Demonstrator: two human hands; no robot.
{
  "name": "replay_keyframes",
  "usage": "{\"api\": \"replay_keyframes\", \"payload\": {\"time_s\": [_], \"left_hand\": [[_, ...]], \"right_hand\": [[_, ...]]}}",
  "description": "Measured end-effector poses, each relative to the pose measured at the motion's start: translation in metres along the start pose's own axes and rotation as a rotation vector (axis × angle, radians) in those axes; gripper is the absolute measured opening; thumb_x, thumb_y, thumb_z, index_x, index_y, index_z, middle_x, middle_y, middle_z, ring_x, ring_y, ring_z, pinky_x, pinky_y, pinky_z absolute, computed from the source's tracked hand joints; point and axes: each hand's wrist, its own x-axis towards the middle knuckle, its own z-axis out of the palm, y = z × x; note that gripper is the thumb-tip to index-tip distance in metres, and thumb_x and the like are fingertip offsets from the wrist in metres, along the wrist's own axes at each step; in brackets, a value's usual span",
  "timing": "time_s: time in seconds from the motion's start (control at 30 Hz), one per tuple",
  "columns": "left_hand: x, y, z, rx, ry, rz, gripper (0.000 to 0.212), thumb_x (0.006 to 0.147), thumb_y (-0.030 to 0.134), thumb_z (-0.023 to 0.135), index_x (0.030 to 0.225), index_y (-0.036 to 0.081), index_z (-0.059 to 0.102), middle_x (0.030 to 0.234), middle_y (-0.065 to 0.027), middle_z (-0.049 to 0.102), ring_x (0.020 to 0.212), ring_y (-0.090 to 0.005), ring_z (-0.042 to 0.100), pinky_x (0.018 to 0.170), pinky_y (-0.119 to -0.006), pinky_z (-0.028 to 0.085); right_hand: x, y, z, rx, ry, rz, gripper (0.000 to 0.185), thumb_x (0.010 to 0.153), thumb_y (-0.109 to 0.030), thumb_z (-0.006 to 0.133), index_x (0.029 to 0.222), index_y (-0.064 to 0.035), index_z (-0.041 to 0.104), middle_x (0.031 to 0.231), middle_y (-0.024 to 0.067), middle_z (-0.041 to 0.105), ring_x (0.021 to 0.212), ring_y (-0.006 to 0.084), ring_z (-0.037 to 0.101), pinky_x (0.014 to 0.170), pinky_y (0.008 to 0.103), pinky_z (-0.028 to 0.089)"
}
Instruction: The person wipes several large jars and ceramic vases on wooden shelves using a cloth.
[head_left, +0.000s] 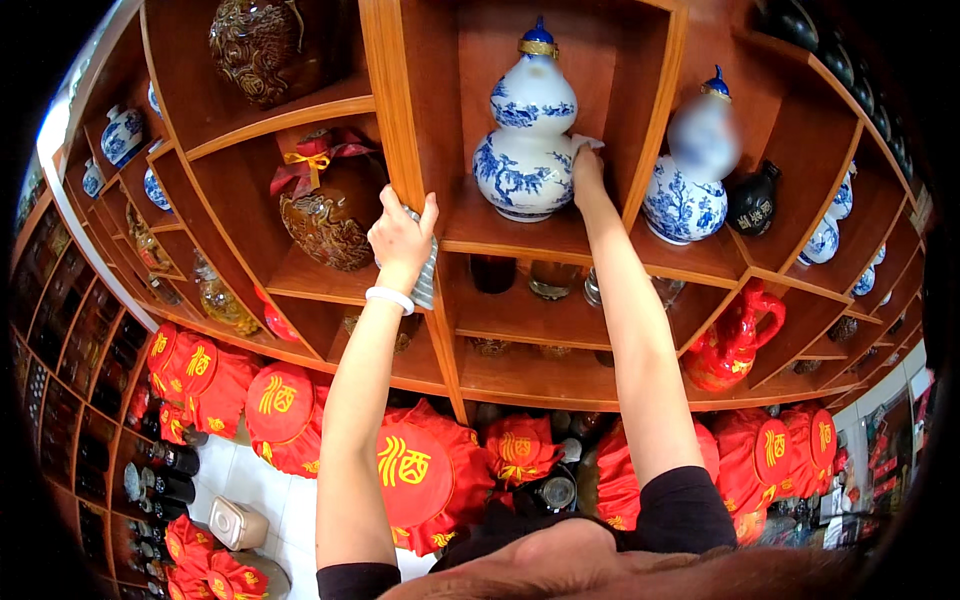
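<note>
Inside an upper shelf compartment stands a blue-and-white porcelain gourd bottle (525, 135) with a blue stopper and a gold-coloured collar. My right hand (587, 169) presses a white cloth (585, 142) against the right side of its lower bulb. The fingertips are partly hidden by the cloth and the bottle. My left hand (403, 232) is closed around a grey striped cloth (426, 274) at the upright wooden post (394, 105), to the left of that compartment. A second gourd bottle (684, 202) stands in the compartment to the right, its upper bulb blurred.
Brown relief-decorated jars (330, 217) sit in compartments on the left. A black bottle (756, 199) and a red ceramic jug (731, 341) are on the right. Glass jars (553, 279) stand one level below. Red cloth-covered jars (416, 469) line the floor beneath the shelves.
</note>
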Motion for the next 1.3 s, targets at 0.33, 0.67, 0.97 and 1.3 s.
{"api": "replay_keyframes", "payload": {"time_s": [0.33, 0.67, 0.97, 1.3], "left_hand": [[0.000, -0.004, -0.005, 0.046, -0.017, -0.049, 0.052, 0.081, 0.040, 0.055, 0.106, -0.004, 0.041, 0.068, -0.0230, 0.060, 0.060, -0.0396, 0.059, 0.054, -0.045, 0.047], [0.002, 0.012, 0.004, -0.032, 0.008, 0.003, 0.050, 0.081, 0.038, 0.056, 0.106, -0.003, 0.041, 0.067, -0.0225, 0.060, 0.060, -0.0397, 0.059, 0.053, -0.046, 0.047], [0.002, 0.007, 0.006, 0.015, 0.018, 0.000, 0.053, 0.079, 0.039, 0.058, 0.107, -0.004, 0.042, 0.064, -0.0214, 0.059, 0.057, -0.0384, 0.059, 0.050, -0.044, 0.047], [0.002, 0.010, 0.007, -0.023, -0.014, -0.008, 0.047, 0.082, 0.037, 0.055, 0.104, -0.001, 0.041, 0.071, -0.0220, 0.061, 0.061, -0.0373, 0.060, 0.052, -0.042, 0.048]], "right_hand": [[-0.067, 0.055, -0.022, -0.990, -0.230, -0.218, 0.040, 0.090, -0.024, 0.036, 0.099, 0.0122, 0.051, 0.104, 0.0287, 0.055, 0.095, 0.0341, 0.057, 0.084, 0.0425, 0.044], [-0.100, 0.104, 0.014, -1.324, -0.284, -1.324, 0.020, 0.072, -0.013, 0.052, 0.074, 0.0039, 0.063, 0.082, 0.0191, 0.063, 0.086, 0.0328, 0.057, 0.083, 0.0453, 0.037], [-0.093, 0.021, 0.043, -0.583, -0.355, -1.242, 0.017, 0.080, -0.006, 0.048, 0.088, -0.0024, 0.063, 0.080, 0.0166, 0.064, 0.069, 0.0288, 0.063, 0.064, 0.0368, 0.051], [-0.021, -0.078, 0.049, -1.413, 0.118, -1.855, 0.019, 0.079, -0.017, 0.053, 0.089, -0.0052, 0.065, 0.099, 0.0100, 0.062, 0.107, 0.0271, 0.049, 0.087, 0.0374, 0.038]]}}
